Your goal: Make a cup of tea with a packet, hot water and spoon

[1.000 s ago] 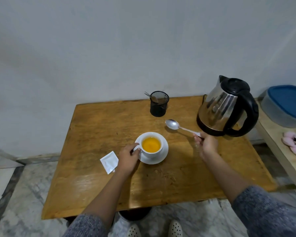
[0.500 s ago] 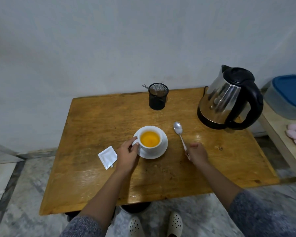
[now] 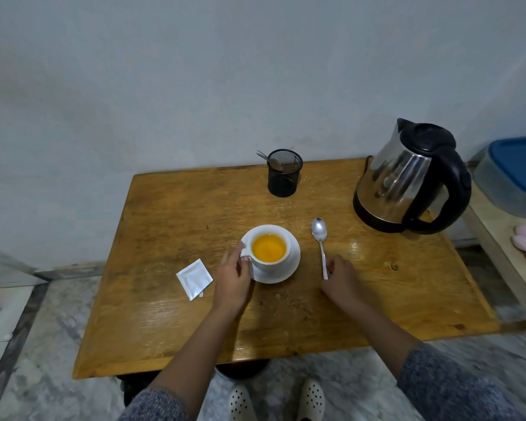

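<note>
Spoon now lying on the table; both hands resting beside the filled cup.

The left hand (image 3: pixel 232 282) is gripping the handle of the cup (image 3: pixel 269 249), which is sitting on its saucer (image 3: pixel 289 270) holding orange tea. The right hand (image 3: pixel 340 279) is resting at the handle end of the spoon (image 3: pixel 320 235); fingers curled, grip cannot be confirmed. One second ago this spoon was being held raised near the kettle (image 3: pixel 407 180); it is now lying flat just right of the saucer. The packet (image 3: pixel 194 278) is lying near left on the table (image 3: pixel 176 220). The mesh holder (image 3: pixel 285 173) is standing far centre, unchanged.
</note>
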Motion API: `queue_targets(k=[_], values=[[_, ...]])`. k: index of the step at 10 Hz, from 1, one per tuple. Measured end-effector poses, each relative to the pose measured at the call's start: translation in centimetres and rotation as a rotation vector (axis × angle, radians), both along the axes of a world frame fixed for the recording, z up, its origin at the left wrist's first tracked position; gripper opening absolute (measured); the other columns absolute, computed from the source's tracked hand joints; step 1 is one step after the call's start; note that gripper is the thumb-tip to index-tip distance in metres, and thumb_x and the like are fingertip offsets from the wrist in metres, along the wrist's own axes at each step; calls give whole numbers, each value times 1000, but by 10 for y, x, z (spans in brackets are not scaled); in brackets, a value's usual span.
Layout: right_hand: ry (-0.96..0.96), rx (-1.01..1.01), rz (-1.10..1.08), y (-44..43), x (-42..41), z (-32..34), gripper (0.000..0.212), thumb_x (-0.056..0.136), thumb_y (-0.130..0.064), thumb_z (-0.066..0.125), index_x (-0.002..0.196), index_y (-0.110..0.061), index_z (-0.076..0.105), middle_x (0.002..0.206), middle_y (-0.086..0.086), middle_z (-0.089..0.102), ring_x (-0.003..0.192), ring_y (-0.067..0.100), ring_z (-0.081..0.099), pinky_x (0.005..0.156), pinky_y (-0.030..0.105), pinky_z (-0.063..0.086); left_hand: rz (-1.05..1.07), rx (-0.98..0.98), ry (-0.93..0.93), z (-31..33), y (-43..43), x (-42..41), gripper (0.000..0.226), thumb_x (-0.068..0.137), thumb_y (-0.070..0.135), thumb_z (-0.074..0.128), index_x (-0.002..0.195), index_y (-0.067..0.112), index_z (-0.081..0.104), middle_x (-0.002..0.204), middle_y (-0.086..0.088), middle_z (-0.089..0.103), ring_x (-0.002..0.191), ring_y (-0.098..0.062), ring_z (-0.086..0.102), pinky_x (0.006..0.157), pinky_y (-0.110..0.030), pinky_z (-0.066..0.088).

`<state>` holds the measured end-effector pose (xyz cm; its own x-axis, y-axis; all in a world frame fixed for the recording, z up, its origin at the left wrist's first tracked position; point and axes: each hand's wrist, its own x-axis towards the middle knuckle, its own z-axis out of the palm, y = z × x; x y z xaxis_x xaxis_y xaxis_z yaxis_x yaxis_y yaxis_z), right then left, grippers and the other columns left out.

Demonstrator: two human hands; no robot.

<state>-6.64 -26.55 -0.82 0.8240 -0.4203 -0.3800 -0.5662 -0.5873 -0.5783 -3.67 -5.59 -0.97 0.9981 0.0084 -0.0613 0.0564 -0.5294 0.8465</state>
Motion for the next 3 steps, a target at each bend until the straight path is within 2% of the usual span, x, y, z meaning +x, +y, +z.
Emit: queue_targets(k=[1, 2, 3], values=[[6, -11, 44, -1, 0, -1, 33, 80, -1, 65, 110, -5, 53, 118, 15, 49, 87, 16, 44, 71, 28, 39, 7, 75, 42, -10, 4, -11, 50, 96, 26, 40, 144, 21, 28, 152, 0, 32, 138, -15, 32, 102, -23, 27], [-42, -80, 59, -3, -1, 0, 27, 87, -9, 58, 113, -6, 54, 122, 14, 49, 97, 20, 47, 78, 28, 40, -6, 190, 64, -26, 13, -28, 52, 96, 21, 36, 146, 20, 21, 157, 1, 19, 144, -15, 19, 105, -22, 21], [-145, -261, 84, -15, -12, -8, 36, 95, -19, 46, 128, -6, 47, 140, 14, 41, 127, 29, 40, 99, 39, 40, -59, 354, 50, -37, 18, -32, 52, 97, 21, 33, 146, 15, 19, 159, -4, 14, 147, -16, 9, 114, -26, 13]])
